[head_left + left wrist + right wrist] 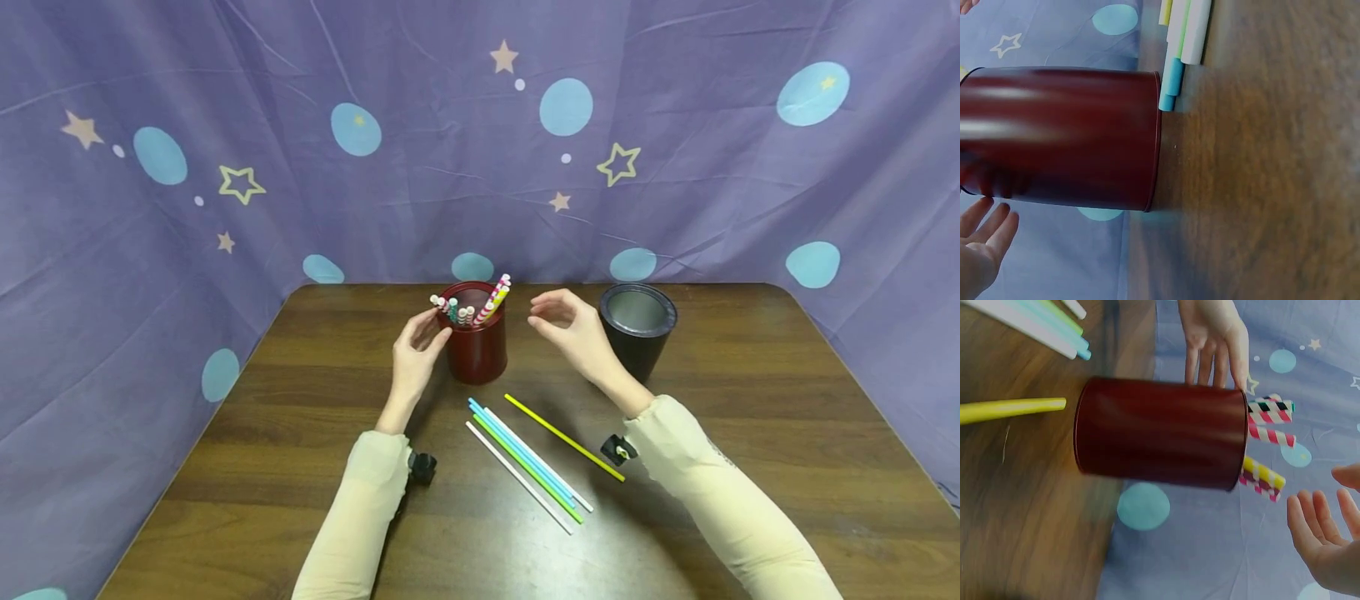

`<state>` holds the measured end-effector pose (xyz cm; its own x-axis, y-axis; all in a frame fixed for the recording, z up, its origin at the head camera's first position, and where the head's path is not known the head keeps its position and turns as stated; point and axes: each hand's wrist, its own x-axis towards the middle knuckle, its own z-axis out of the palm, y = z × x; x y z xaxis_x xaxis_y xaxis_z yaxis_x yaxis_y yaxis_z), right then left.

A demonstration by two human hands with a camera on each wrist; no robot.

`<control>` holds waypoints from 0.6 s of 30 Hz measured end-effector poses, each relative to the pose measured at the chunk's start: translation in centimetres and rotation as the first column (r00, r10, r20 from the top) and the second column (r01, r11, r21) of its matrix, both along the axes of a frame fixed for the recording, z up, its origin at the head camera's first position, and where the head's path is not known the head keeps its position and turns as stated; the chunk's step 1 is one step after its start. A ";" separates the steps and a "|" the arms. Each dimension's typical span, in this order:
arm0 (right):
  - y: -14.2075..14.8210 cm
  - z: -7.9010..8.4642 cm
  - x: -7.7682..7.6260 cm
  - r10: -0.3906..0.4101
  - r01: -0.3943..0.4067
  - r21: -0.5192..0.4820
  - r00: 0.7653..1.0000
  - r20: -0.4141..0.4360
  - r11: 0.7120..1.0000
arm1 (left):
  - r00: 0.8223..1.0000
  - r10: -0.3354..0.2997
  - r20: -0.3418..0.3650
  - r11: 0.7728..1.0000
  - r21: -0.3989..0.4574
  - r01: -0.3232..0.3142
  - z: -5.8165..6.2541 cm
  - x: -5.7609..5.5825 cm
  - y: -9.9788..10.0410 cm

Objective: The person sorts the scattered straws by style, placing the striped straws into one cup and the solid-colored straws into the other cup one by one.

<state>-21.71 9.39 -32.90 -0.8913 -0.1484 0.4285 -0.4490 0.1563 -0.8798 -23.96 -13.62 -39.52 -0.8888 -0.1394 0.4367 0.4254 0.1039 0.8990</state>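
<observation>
A dark red can [477, 354] stands upright on the table, holding several striped and dotted paper straws [462, 315] that lean over its rim. My left hand [414, 357] is at the can's left side, its fingertips right at the wall near the rim. From the right wrist view, the left hand's fingers [1207, 362] reach partly behind the can. My right hand [579, 329] is raised between the red can and a black can [637, 333], fingers loosely bent with nothing between them.
Plain straws in white, blue and green [525, 458] lie side by side in front of the red can. A yellow straw [562, 435] lies apart, slanting to their right. Behind the wooden table [300, 467] hangs a purple curtain [450, 208].
</observation>
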 end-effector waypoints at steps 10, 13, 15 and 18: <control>3.4 -1.2 -0.3 -0.039 0.045 0.100 0.997 -0.069 0.994 | 0.984 0.116 -0.133 0.993 -0.006 -0.117 0.5 1.6 -0.6; 4.0 -0.3 0.6 -0.063 0.076 0.132 0.993 -0.100 0.988 | 0.982 0.110 -0.156 0.993 -0.031 -0.116 0.7 2.0 -0.6; 4.3 0.3 1.2 -0.087 0.107 0.167 0.989 -0.121 0.980 | 0.982 0.102 -0.161 0.993 -0.047 -0.111 0.8 2.4 -0.6; 5.0 0.3 1.6 -0.121 0.148 0.197 0.982 -0.142 0.969 | 0.983 0.086 -0.160 0.992 -0.074 -0.099 1.0 2.9 -0.5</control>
<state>-20.15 14.44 -32.59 -0.8486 -0.1281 0.5133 -0.5185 0.3946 -0.7586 -21.06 -14.10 -38.53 -0.7936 -0.1759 0.5825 0.5452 0.2195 0.8090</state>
